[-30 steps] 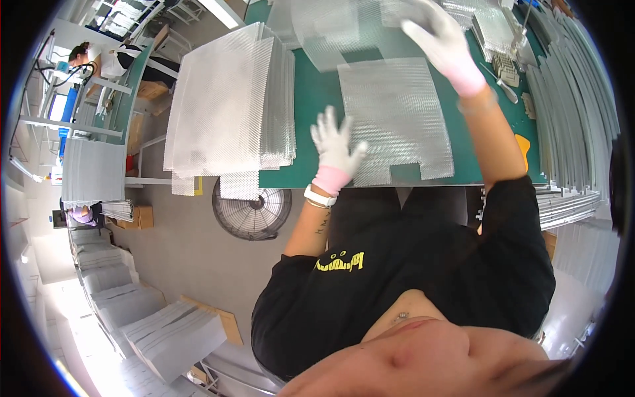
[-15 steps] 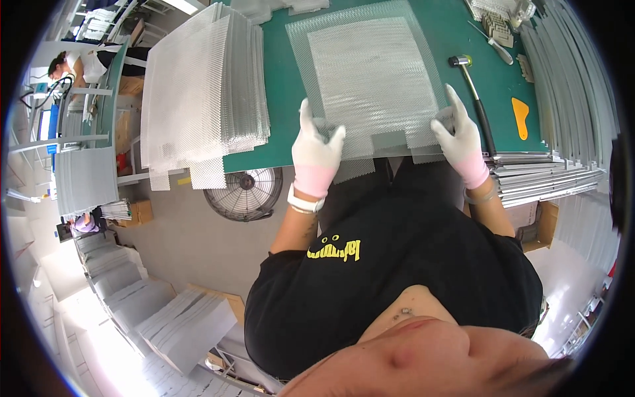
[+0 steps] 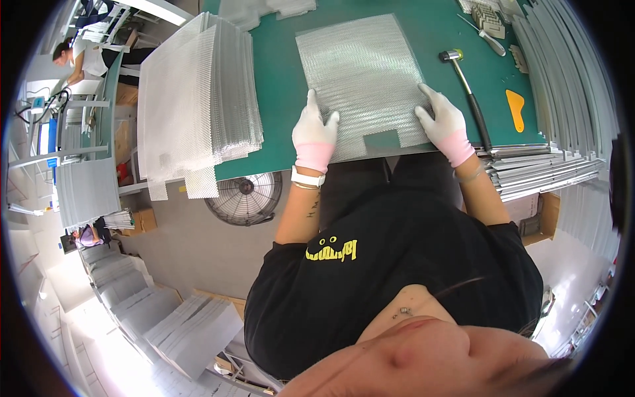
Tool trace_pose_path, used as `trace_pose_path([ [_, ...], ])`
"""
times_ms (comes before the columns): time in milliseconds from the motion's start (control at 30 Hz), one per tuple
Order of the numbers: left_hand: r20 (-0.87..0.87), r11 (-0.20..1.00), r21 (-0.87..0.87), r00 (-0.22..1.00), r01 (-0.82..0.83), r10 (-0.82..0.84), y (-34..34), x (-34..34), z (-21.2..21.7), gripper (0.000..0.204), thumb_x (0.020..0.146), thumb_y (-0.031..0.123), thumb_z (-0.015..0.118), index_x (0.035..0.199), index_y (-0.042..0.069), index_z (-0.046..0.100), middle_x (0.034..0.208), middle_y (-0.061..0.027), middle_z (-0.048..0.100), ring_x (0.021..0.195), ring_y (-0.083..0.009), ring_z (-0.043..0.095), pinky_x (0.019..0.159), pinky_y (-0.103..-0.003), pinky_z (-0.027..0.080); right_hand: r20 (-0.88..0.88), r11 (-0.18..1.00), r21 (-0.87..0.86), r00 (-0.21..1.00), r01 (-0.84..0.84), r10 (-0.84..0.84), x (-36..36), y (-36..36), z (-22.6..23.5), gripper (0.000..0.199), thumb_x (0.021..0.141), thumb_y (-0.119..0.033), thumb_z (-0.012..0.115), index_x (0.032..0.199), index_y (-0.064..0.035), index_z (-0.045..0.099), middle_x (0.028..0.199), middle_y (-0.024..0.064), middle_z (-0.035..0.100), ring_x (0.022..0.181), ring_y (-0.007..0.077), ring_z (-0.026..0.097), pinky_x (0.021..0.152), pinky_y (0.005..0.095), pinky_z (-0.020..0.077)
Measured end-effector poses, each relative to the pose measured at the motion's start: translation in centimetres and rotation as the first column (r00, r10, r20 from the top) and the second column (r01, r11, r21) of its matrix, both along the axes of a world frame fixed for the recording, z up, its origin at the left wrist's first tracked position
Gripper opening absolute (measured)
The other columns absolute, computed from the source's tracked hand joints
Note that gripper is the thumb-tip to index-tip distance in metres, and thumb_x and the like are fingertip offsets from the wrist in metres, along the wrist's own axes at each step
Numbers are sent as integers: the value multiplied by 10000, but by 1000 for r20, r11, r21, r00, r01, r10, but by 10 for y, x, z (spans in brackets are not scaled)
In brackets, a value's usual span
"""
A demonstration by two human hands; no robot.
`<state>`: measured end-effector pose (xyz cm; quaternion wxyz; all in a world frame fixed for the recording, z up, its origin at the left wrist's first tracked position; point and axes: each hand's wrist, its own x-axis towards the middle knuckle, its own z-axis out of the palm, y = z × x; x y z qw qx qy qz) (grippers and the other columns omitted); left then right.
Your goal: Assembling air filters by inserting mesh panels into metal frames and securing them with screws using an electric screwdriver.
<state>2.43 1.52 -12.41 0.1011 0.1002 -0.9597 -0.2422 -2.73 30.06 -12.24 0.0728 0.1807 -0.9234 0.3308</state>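
A silvery mesh sheet (image 3: 364, 79) with a rectangular notch in its near edge lies on the green tabletop in front of me. Its layers look flush, so I cannot tell how many there are. My left hand (image 3: 315, 135), in a white glove with a pink cuff, rests against the mesh's left edge, thumb spread from the forefinger. At the right edge, my right hand (image 3: 442, 122) is gloved alike, its fingers stretched out and thumb apart. Neither hand is closed round the mesh; the fingertips touch or nearly touch its sides.
A tall stack of mesh sheets (image 3: 178, 99) stands at left. To the right lie a mallet (image 3: 471, 99), a yellow scraper (image 3: 515, 110) and a screwdriver (image 3: 491, 42). Metal strips (image 3: 562, 73) line the right side. A floor fan (image 3: 246, 188) stands below the table edge.
The larger mesh sheet that stuck out around the smaller one now lies lined up with it. Both hands have moved slightly inward against the sides.
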Motion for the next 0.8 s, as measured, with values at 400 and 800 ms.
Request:
trace_pose_path([
  [400, -60, 999, -25, 998, 24, -25, -1, 1, -5, 654, 880, 274, 712, 1427, 6, 474, 1099, -192, 653, 1009, -364, 651, 854, -433, 542, 94, 986, 169, 995, 9, -25, -3, -4, -1, 465, 936, -286, 617, 1354, -99, 538, 1064, 150, 623, 932, 362, 645, 803, 436, 541],
  [800, 70, 964, -157, 976, 217, -208, -26, -17, 3, 540, 827, 334, 716, 1333, 163, 639, 1481, -179, 464, 1413, -412, 344, 1184, -537, 243, -123, 988, 145, 992, 50, -32, -118, 46, 38, 344, 902, -361, 611, 1098, -88, 686, 992, 190, 675, 948, 390, 652, 870, 466, 531],
])
